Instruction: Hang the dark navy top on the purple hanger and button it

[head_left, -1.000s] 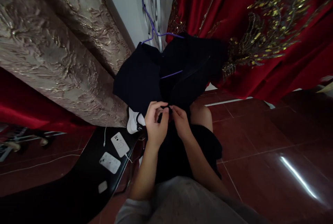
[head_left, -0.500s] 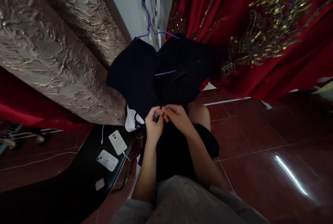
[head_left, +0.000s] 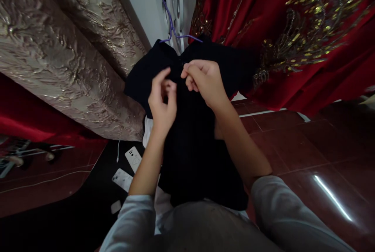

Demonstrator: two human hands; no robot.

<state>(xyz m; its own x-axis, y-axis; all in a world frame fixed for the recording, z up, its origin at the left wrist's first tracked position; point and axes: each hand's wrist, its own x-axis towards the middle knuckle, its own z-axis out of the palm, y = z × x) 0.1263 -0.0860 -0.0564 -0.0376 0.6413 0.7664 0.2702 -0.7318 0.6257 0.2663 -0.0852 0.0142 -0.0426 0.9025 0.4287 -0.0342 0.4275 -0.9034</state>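
Dark garment [head_left: 189, 113] hung from a purple hanger [head_left: 172, 27] behind my grip, pale drape [head_left: 67, 60] leftward, red cloth [head_left: 249, 6] rightward, two phones [head_left: 121, 179] lower left (partly behind my forearm [head_left: 149, 158]). My left hand [head_left: 161, 103] curled loosely, released; my right hand [head_left: 205, 78] pinched closed before the garment's upper front, on what I couldn't tell.

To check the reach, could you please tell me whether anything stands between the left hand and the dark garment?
Nothing visible stands between the left hand and the dark garment. The hand is over its front, though contact is unclear. The purple hanger shows higher up, not between them.
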